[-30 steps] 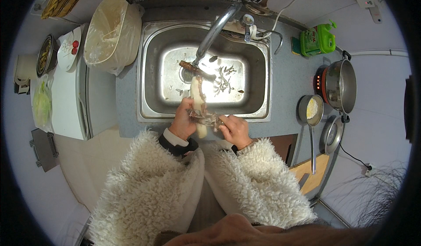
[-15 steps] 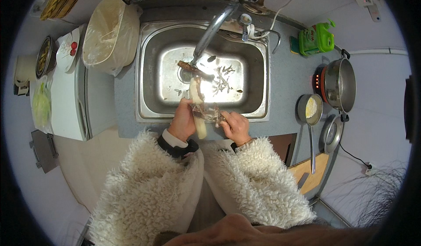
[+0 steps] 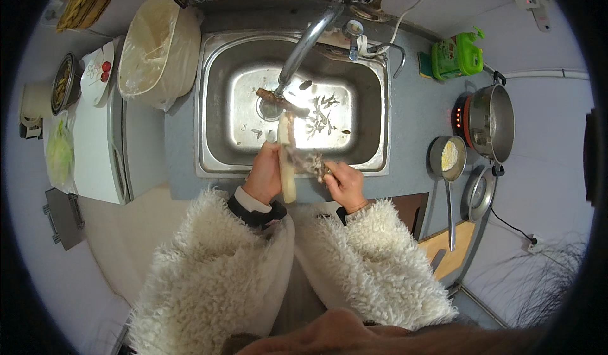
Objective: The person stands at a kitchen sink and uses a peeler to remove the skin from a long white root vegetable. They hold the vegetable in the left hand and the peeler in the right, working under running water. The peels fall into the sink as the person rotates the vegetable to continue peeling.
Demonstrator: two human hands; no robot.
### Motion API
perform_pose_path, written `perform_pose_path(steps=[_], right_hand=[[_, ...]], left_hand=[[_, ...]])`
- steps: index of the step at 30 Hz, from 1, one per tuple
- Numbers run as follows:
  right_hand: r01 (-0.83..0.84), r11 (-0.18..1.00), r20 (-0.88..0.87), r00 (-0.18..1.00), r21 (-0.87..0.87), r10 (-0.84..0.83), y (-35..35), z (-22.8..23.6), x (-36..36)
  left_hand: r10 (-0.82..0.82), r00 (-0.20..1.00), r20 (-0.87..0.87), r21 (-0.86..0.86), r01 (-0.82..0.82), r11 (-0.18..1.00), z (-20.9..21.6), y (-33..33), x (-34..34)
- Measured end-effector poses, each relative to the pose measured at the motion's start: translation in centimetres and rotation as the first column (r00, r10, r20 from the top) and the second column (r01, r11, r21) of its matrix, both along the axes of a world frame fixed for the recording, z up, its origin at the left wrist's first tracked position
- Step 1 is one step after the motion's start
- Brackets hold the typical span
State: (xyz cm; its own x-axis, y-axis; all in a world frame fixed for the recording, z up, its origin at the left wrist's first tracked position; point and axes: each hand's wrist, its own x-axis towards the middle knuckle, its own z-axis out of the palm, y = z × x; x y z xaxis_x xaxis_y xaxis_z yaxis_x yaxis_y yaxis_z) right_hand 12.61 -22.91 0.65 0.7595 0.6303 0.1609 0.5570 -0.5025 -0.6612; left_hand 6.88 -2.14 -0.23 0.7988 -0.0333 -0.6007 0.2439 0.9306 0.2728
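My left hand [image 3: 263, 174] is closed around a long, pale yam [image 3: 288, 181], mostly stripped of its brown skin, held lengthwise over the sink's front rim. Some brown skin remains toward its far end. In my right hand [image 3: 346, 186] is a peeler [image 3: 318, 165], blurred and clogged with peelings, just right of the yam. Whether its blade touches the yam cannot be made out. A brown, unpeeled yam piece [image 3: 285, 103] lies by the drain in the steel sink [image 3: 218, 120]. Strips of peel [image 3: 323, 117] are scattered on the sink bottom.
A faucet [image 3: 303, 51] reaches over the sink. At left stand a lined cream bin [image 3: 149, 51] and a white cabinet [image 3: 95, 146]. To the right are a green jug [image 3: 457, 57], a steel pot [image 3: 494, 124] on a lit cooker, a small pan [image 3: 438, 157] and a cutting board [image 3: 459, 253].
My right hand has shifted slightly right and down with the peeler, away from the yam. The yam has turned a little in my left hand, which stays in about the same place.
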Motion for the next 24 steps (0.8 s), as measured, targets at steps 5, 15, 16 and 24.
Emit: perform_pose_path(steps=[5, 15, 16, 24], right_hand=[[-0.178, 0.984, 0.027, 0.984, -0.014, 0.178, 0.3, 1.6, 0.2], [-0.136, 0.991, 0.052, 0.990, 0.014, 0.135, 0.9, 2.1, 1.0], [-0.133, 0.991, 0.052, 0.990, 0.014, 0.132, 0.9, 2.2, 1.0], [-0.114, 0.992, 0.048, 0.993, 0.048, 0.112, 0.8, 1.3, 1.5]], left_hand=[[-0.057, 0.988, 0.143, -0.151, 0.079, 0.985, 0.3, 0.5, -0.1], [-0.033, 0.994, 0.100, -0.214, 0.054, 0.975, -0.6, 0.1, 0.2], [-0.043, 0.993, 0.110, -0.237, 0.068, 0.969, -0.7, 0.2, 0.2], [-0.032, 0.994, 0.106, -0.266, 0.059, 0.962, -0.1, 0.2, 0.4]])
